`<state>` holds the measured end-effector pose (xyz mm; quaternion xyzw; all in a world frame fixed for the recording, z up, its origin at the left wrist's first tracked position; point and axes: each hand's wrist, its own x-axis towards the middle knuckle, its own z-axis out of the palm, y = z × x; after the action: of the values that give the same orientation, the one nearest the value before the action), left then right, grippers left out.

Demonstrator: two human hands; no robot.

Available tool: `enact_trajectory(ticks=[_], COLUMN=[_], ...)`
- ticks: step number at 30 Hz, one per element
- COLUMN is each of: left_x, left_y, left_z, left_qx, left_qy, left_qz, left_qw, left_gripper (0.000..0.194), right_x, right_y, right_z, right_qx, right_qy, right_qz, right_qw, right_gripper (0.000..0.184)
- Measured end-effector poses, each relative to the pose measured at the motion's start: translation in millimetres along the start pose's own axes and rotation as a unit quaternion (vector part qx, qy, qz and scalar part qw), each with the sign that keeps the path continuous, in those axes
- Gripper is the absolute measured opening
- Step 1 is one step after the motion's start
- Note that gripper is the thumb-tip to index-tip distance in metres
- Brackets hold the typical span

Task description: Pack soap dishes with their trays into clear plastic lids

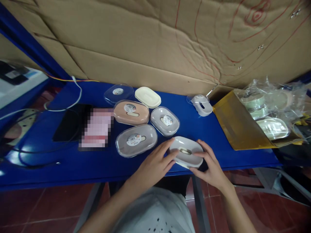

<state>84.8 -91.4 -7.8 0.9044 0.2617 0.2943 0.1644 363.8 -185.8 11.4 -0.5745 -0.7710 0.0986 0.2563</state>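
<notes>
A pale grey oval soap dish (178, 143) with a slot in its middle sits near the table's front edge, without a clear lid. My left hand (159, 160) grips its left end, fingertips on the rim and inside. From the other side my right hand (210, 161) holds the right end, thumb below the front rim. Left of them lie lidded, labelled soap dishes: a grey one (150, 136), a smaller-looking grey one (157, 118) and a peach one (121, 113). Behind these rest a cream tray (148, 97) and a loose clear lid (109, 95) with a label.
An open cardboard box (233, 126) with several plastic-wrapped dishes stands at right. Near it is a small grey-white holder (204, 108). A phone with a blurred screen (96, 127), a black pad (66, 126) and a white cable (79, 94) lie left. Cardboard (136, 42) backs the blue table.
</notes>
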Motion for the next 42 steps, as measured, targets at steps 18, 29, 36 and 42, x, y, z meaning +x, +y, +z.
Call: enact_trajectory(ticks=[18, 29, 36, 42], left_x=[0.9, -2.5, -2.6, -2.1], left_y=[1.2, 0.4, 2.0, 2.2], left_z=[-0.5, 3.8, 1.2, 1.7], left_qx=[0.024, 0.072, 0.054, 0.05], left_qy=[-0.005, -0.01, 0.02, 0.034], left_qz=[0.013, 0.033, 0.028, 0.011], left_qw=[1.0, 0.997, 0.998, 0.998], left_gripper=[0.036, 0.038, 0.03, 0.031], right_x=[-22.7, 3.5, 130.3, 179.5], right_y=[-1.0, 16.9, 107.5, 137.8], right_z=[16.5, -1.8, -31.1, -31.5], right_qx=[-0.127, -0.082, -0.22, -0.216], right_qy=[0.048, -0.014, 0.056, 0.029], right_qz=[-0.083, -0.055, 0.073, 0.06], right_qw=[0.987, 0.995, 0.971, 0.974], right_gripper=[0.053, 0.05, 0.062, 0.063])
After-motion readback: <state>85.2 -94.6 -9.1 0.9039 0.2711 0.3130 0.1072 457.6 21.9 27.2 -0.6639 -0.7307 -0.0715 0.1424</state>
